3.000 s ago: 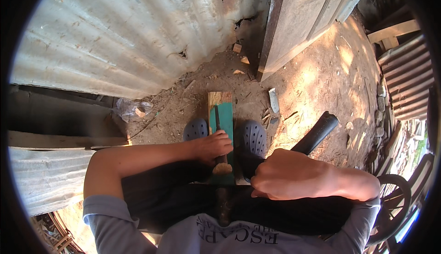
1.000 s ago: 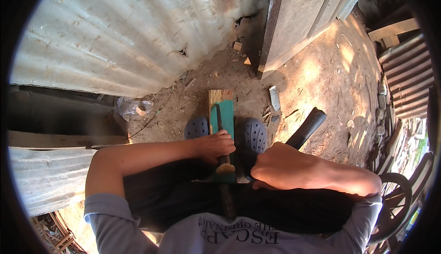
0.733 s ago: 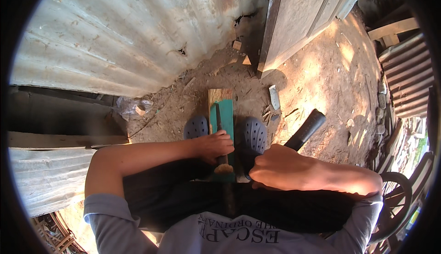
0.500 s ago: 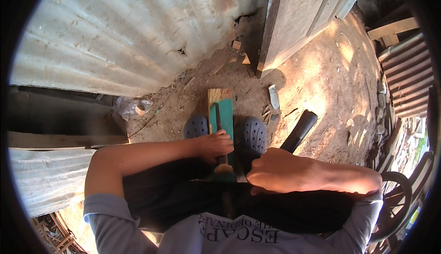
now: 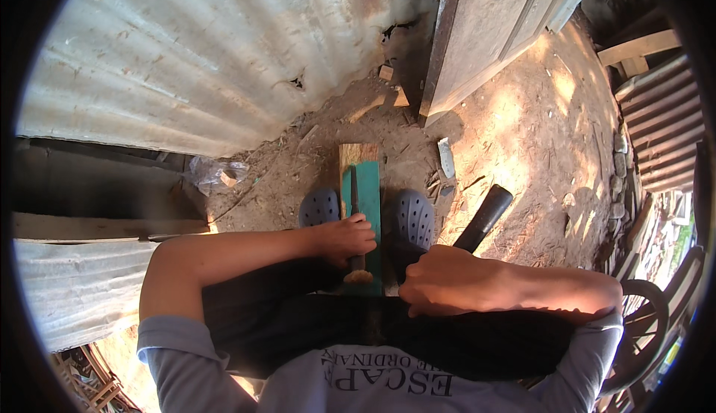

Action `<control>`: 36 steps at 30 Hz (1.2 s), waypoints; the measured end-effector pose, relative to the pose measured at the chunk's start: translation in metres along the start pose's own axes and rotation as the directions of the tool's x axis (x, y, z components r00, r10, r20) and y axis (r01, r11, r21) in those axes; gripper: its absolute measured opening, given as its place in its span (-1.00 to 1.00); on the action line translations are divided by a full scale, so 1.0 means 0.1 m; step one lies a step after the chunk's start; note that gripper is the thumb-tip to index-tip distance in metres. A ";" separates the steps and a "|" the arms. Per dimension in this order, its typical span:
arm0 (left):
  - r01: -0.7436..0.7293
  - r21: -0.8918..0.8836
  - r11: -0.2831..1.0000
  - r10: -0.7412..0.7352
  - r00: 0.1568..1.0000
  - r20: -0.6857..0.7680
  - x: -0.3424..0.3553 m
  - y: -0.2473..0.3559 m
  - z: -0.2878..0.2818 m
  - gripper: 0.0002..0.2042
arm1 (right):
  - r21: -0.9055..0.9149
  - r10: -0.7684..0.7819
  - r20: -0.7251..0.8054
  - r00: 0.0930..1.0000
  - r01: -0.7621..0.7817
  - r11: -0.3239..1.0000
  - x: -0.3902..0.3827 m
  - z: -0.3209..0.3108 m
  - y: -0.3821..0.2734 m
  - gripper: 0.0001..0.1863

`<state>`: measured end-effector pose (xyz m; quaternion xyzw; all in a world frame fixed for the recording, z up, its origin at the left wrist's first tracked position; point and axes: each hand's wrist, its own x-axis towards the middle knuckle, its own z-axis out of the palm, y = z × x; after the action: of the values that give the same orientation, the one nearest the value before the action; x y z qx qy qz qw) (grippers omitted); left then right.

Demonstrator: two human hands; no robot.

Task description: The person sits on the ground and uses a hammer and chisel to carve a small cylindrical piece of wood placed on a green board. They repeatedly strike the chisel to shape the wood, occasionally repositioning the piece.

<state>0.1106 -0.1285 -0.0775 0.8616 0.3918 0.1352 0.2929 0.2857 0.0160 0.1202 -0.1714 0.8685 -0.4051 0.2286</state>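
Note:
A plank [image 5: 371, 182], painted green with bare wood at its far end, lies lengthwise between my feet. My left hand [image 5: 349, 238] is wrapped round a chisel [image 5: 354, 182]. Its narrow dark blade points away from me along the plank, and its worn, pale handle end [image 5: 359, 276] shows on the near side of my fist. To the right, my right hand [image 5: 451, 279] is closed round a thick, dark, rod-shaped tool [image 5: 483, 219] that sticks out toward the far right. The tool's other end is hidden, so its kind is unclear.
Blue-grey clogs [image 5: 414, 217] flank the plank. Corrugated metal sheeting [image 5: 224, 47] rises at the far left, and a wooden door [image 5: 496, 32] stands beyond. Wood scraps and a pale shard [image 5: 445, 158] lie on the dirt ground [image 5: 522, 152]. A dark wheel-like ring [image 5: 660, 316] is by my right elbow.
The dark rod-shaped tool in my right hand has dipped slightly at its far end. My left hand keeps its hold on the chisel, almost unmoved.

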 end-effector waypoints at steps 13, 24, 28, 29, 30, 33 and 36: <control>-0.046 0.143 0.989 0.043 0.999 0.025 -0.06 -0.03 0.11 -0.65 | -0.059 0.072 0.076 0.995 -0.068 0.996 0.08 0.08 0.00 -0.74; -0.015 0.082 0.997 0.014 1.000 0.018 -0.04 -0.03 0.01 -0.66 | -0.125 0.072 0.076 0.995 -0.063 0.990 0.13 0.02 -0.02 -0.86; 0.020 0.108 0.994 -0.021 1.000 0.016 -0.06 -0.13 -0.04 -0.69 | -0.206 0.043 0.000 0.999 -0.042 0.978 0.14 0.14 0.17 -0.86; 0.036 0.119 0.992 -0.038 0.999 0.013 -0.07 -0.16 -0.05 -0.70 | -0.158 0.036 0.018 0.999 -0.033 0.987 0.11 0.07 0.17 -0.84; 0.032 0.109 0.993 -0.032 0.999 0.000 -0.08 -0.17 -0.05 -0.71 | -0.109 0.028 0.035 0.999 -0.024 0.994 0.09 0.03 0.16 -0.81; 0.020 0.087 0.996 -0.017 0.999 -0.034 -0.07 -0.18 -0.09 -0.74 | -0.072 0.045 0.049 0.998 -0.042 0.997 0.07 0.04 0.07 -0.84; 0.029 0.049 0.998 -0.026 0.997 -0.066 -0.06 -0.10 -0.16 -0.74 | -0.070 0.083 0.134 0.988 -0.074 0.995 0.04 -0.13 -0.05 -0.86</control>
<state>0.0930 -0.1218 -0.0707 0.8583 0.4161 0.1496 0.2603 0.2763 0.0189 0.1308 -0.1719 0.8695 -0.3548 0.2976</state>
